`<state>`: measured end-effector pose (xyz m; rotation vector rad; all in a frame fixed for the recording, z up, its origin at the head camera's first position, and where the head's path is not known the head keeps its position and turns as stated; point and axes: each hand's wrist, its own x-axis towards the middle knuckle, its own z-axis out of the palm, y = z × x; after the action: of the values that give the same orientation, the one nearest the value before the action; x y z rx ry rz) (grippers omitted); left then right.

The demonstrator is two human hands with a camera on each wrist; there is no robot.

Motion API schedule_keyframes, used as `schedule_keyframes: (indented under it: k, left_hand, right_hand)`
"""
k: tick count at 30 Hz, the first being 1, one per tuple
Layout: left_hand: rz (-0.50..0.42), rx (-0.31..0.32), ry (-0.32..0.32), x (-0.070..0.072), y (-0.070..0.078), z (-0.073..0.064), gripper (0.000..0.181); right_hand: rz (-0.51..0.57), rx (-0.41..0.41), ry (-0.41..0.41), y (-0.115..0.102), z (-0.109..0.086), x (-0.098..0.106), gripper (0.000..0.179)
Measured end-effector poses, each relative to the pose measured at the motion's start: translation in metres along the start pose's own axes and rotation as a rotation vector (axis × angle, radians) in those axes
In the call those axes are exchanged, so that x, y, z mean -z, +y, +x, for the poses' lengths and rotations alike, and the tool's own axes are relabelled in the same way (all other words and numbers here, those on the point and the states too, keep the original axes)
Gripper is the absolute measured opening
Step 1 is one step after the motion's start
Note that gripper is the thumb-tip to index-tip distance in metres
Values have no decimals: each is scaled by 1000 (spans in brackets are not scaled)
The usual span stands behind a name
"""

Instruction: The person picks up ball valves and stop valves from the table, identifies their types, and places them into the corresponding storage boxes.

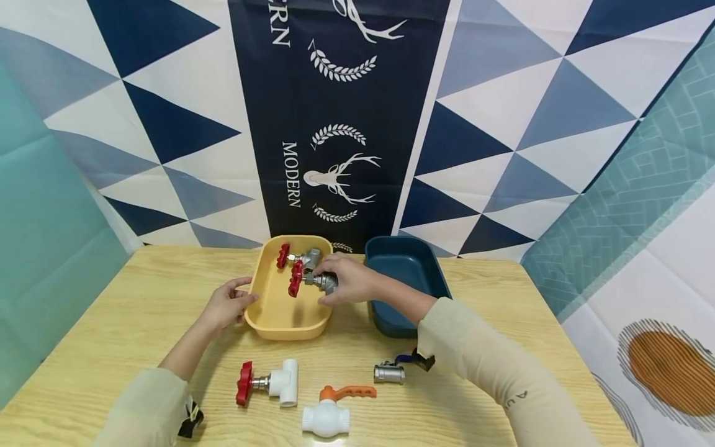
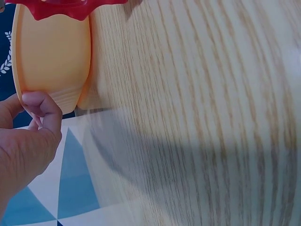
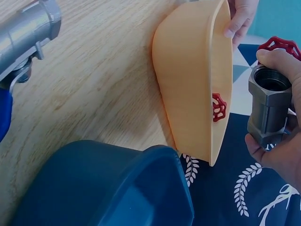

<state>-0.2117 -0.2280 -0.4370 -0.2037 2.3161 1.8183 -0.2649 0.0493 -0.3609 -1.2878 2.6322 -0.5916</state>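
My right hand (image 1: 350, 279) grips a metal gate valve (image 1: 324, 282) with a red handwheel, above the yellow bin (image 1: 287, 332). In the right wrist view the threaded opening of this gate valve (image 3: 269, 106) faces the camera, between thumb and fingers. Inside the bin lies another metal valve (image 1: 309, 257) with a red handwheel, partly overlapped by the held one in the head view. My left hand (image 1: 226, 304) pinches the bin's left rim. The left wrist view shows curled fingers of the left hand (image 2: 35, 134) at that rim.
A dark blue bin (image 1: 391, 326) stands right of the yellow one. Nearer on the wooden table lie a white tee valve (image 1: 283, 383) with red handwheel, a white ball valve (image 1: 326, 418) with orange lever, and a metal ball valve (image 1: 389, 373) with blue lever. A patterned cloth wall (image 1: 335, 112) rises behind.
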Motion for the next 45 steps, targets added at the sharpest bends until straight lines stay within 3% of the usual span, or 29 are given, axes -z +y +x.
schedule_keyframes:
  k: [31,45]
  left_hand:
    - [-10,-3,2,0,-3,1,56]
    - [-23,8,-3,-1,0,0,57]
  right_hand:
    - [26,-53,-7,-3,22,-7,50]
    - [-4,-31,10,2,30,-15,48]
